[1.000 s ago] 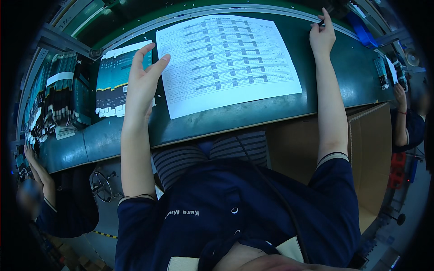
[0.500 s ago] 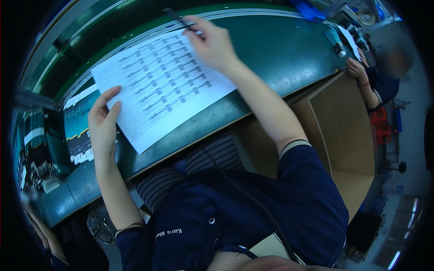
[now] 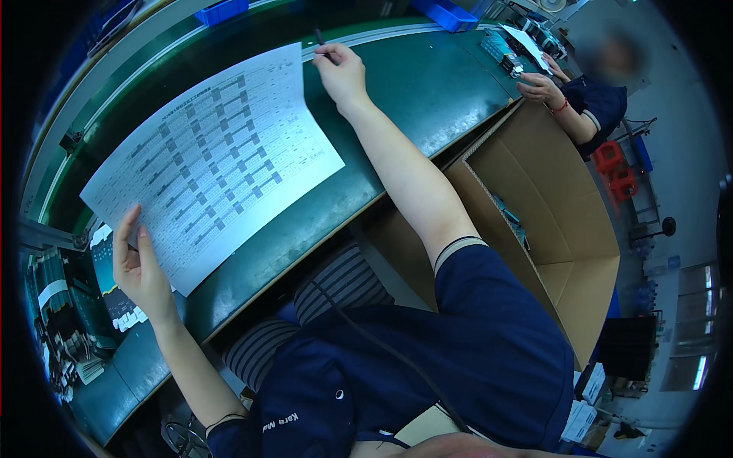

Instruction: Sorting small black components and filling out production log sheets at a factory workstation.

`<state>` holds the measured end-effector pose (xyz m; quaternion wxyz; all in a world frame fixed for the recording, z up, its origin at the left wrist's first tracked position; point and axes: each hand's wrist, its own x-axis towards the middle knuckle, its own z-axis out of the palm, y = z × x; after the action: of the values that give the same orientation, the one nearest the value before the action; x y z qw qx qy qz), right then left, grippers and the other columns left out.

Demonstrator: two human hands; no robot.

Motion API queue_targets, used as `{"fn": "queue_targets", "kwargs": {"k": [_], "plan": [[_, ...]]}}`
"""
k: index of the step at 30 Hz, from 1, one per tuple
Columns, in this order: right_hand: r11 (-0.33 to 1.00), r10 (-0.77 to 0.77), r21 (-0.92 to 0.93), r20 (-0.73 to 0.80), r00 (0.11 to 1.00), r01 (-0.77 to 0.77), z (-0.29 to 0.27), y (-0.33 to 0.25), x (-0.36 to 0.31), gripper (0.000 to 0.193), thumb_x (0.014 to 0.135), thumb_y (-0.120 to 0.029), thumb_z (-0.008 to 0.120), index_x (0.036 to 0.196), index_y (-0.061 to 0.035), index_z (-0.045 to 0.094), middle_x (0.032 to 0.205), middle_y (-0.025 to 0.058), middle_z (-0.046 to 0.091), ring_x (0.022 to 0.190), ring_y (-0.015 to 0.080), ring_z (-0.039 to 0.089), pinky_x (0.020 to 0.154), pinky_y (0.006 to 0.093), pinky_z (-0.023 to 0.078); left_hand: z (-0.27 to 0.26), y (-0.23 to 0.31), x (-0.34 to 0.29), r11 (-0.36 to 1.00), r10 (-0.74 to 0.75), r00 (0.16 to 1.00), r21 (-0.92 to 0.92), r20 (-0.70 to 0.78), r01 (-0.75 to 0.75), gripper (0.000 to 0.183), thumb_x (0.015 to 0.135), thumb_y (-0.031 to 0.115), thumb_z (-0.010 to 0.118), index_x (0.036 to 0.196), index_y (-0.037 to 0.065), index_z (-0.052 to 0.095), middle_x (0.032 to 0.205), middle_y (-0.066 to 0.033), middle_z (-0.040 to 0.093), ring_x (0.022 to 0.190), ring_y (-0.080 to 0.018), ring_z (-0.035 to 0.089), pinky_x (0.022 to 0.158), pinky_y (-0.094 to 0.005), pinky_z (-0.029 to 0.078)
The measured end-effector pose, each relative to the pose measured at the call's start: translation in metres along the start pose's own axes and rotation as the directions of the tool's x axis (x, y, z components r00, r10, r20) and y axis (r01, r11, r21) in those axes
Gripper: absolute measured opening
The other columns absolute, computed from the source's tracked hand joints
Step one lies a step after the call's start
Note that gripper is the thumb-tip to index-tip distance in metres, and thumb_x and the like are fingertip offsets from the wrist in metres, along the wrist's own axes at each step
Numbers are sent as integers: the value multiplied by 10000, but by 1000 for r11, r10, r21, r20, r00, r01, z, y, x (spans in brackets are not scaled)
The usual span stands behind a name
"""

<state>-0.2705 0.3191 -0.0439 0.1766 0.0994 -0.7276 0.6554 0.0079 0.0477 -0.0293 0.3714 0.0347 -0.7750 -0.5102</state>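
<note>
Printed sheet lies over the green worktop in front of you, its right side bowed. Judging by its look, it should be light, limp and easily creased, so take it flat by an edge or corner. Your left hand is at its left edge, thumb and index finger narrowly parted; you can't tell from here whether they pinch the paper. Your right hand, beside the upper right corner, has its fingers closed around a dark pen.
</note>
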Motion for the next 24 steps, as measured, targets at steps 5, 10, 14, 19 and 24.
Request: {"fn": "queue_targets", "kwargs": {"k": [5,10,14,19,24], "plan": [[968,214,137,-13,977,-210,-16,12,12,144,826,-37,612,967,-9,617,860,53,643,772,113,580,695,222,433,-1,3,-1,998,-3,997,-61,-81,-2,242,933,17,501,1157,-14,588,1145,-131,616,994,-140,593,867,-252,468],[989,124,81,-44,991,-120,-7,35,20,143,798,-14,584,930,-28,638,831,56,642,712,127,577,638,268,454,-2,1,5,964,-113,985,-255,-133,76,265,932,7,494,1185,-42,558,1163,-140,602,997,-148,591,882,-262,464],[921,367,234,-245,897,-313,-62,28,100,104,873,-185,544,929,-122,606,705,39,569,495,137,413,390,311,290,0,0,5,979,-70,992,-196,-101,49,272,926,-6,493,1189,-50,551,1181,-143,592,1017,-153,583,897,-268,459],[975,-176,-96,214,961,200,-110,-8,169,468,807,-87,612,1261,-117,502,954,136,647,715,210,604,616,344,479,-2,2,4,934,-114,989,-350,-98,73,292,915,-18,499,1203,-63,528,1223,-147,566,1067,-161,559,928,-286,445],[994,62,62,359,931,-90,-39,-43,36,219,868,-130,579,1061,-70,662,873,35,680,486,47,410,409,229,324,-3,3,4,910,-171,980,-397,-106,116,312,919,-12,486,1225,-62,514,1229,-162,563,1067,-173,571,927,-294,462]]}}
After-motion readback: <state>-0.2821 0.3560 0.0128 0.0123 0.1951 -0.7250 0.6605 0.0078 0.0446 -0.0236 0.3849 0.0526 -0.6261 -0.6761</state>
